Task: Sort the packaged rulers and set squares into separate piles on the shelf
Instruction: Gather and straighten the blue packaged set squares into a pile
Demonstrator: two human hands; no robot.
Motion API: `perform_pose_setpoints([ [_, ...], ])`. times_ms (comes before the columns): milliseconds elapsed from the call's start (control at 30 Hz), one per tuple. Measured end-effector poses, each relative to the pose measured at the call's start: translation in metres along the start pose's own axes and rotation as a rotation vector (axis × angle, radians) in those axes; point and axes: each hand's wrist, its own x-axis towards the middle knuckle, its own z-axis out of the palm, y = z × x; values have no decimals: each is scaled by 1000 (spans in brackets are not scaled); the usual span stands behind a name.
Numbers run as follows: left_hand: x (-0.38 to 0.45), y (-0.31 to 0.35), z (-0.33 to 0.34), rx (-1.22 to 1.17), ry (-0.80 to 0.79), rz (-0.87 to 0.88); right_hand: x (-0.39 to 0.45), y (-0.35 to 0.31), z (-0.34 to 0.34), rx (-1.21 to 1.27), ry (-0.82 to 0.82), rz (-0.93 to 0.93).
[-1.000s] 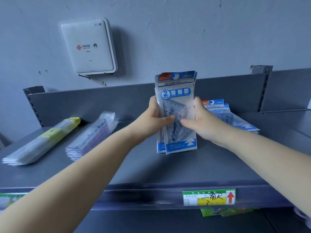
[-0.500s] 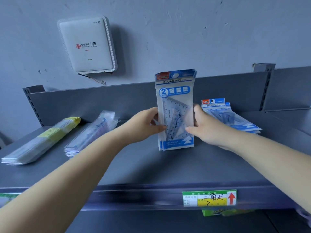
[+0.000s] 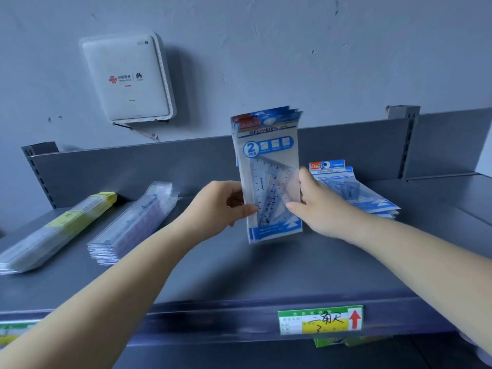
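Grey metal shelf (image 3: 266,270): a flat deck with a low back panel, set against a pale painted wall; everything below lies or stands on it.
Yellow-topped rulers (image 3: 57,230): a pile of long clear packets at the far left, lying flat and angled toward the back panel.
Clear-sleeved rulers (image 3: 133,222): a second pile of long packets just right of the first, lying along the same angle, apart from it, with a purple tint showing through the plastic.
Router (image 3: 127,78): a white box fixed to the wall above the rulers, with a red logo and small lights on its face.
Left hand (image 3: 218,206): fingers and thumb curled round the left edge of the upright bundle, thumb tip on its front face.
Held set squares (image 3: 269,171): several blue and white packets bunched together, standing upright mid-shelf with a slight lean; the front one reads GEOMETRIC and 2 PCS, with clear triangles visible inside. Whether the bottom edge touches the deck I cannot tell.
Right hand (image 3: 316,206): clamped on the bundle's right edge, thumb across the front, fingers behind.
Flat set squares (image 3: 354,190): a pile of the same packets lying just behind and right of the right hand, near the back panel.
Price label (image 3: 319,319): a green and yellow tag with a red arrow on the shelf's front lip, below the right forearm.
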Motion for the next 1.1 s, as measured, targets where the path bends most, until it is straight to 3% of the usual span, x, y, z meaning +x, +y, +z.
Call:
perform_pose_setpoints([
  [100, -3, -2, 7, 61, -38, -54, -5, 2, 5, -11, -75, 22],
  [233, -2, 0, 12, 88, -13, -66, -10, 1, 4, 42, -40, 27],
  [467, 30, 49, 1, -225, 74, 2, 2, 9, -48, 318, 110, 46],
  [667, 70, 83, 29, -493, -61, -121, 11, 41, -95, 435, 127, 149],
  [800, 92, 88, 53, -583, -172, -209, 15, 65, -107, 488, 42, 239],
  [900, 99, 86, 71, -522, -193, -265, 15, 81, -104, 475, -9, 326],
  [1033, 97, 76, 91, -146, -144, -316, 11, 95, -88, 270, -161, 458],
  [1100, 96, 71, 98, -181, -119, -343, 11, 99, -87, 282, -151, 447],
])
